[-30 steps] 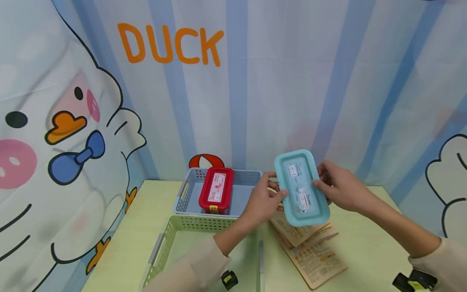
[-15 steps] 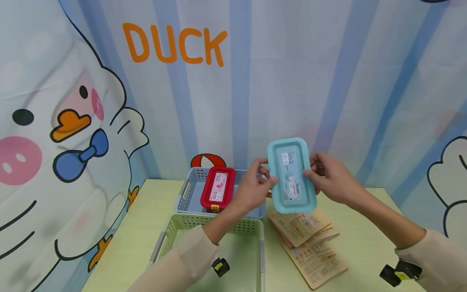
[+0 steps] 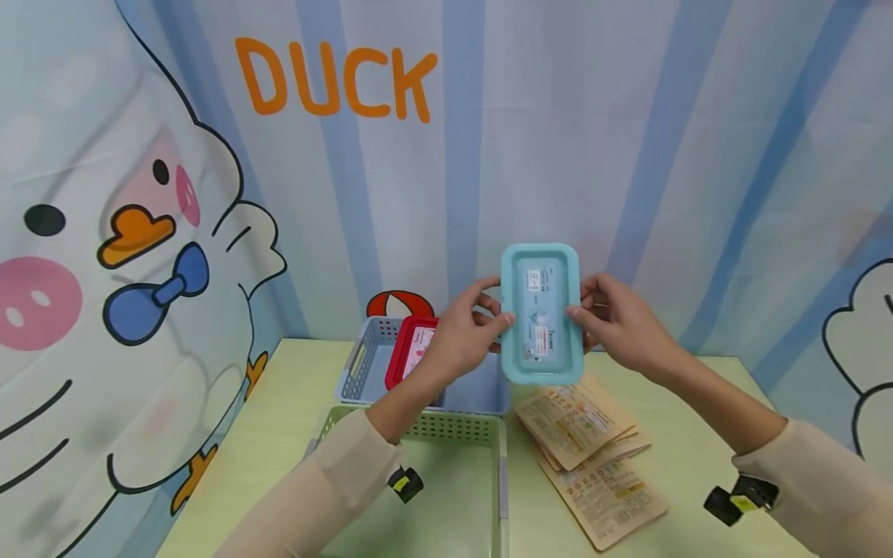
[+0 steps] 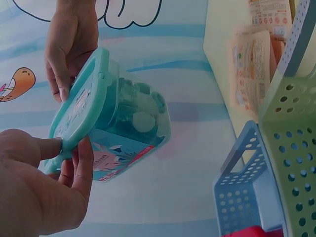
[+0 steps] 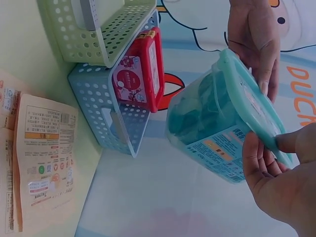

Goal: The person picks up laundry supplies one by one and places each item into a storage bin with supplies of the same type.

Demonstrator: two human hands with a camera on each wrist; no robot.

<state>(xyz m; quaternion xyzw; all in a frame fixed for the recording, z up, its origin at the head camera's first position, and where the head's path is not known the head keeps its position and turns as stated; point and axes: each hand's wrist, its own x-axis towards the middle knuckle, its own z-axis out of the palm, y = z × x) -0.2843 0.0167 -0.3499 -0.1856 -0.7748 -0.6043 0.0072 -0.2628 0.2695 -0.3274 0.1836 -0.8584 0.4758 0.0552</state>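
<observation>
Blue-and-white fabric [image 3: 558,147] with a printed duck and orange lettering hangs behind a pale yellow-green counter [image 3: 705,434]. On that counter stands a green basket [image 3: 453,425], with a blue basket [image 3: 474,394] just beyond it and tan paper packets [image 3: 575,422] lying overlapped to the right. Clear of the counter, a lidded teal tub [image 3: 543,314] is held up between the two hands, tilted so that its lid faces the wearer. A smaller red container [image 3: 412,349] sits inside the blue basket. The left hand [image 3: 456,333] pinches the lid's left rim, thumb on top and fingers beneath; the right hand [image 3: 621,322] grips the opposite long edge likewise. White stickers [image 3: 541,341] mark the lid's recessed panel, between the thumbs.
</observation>
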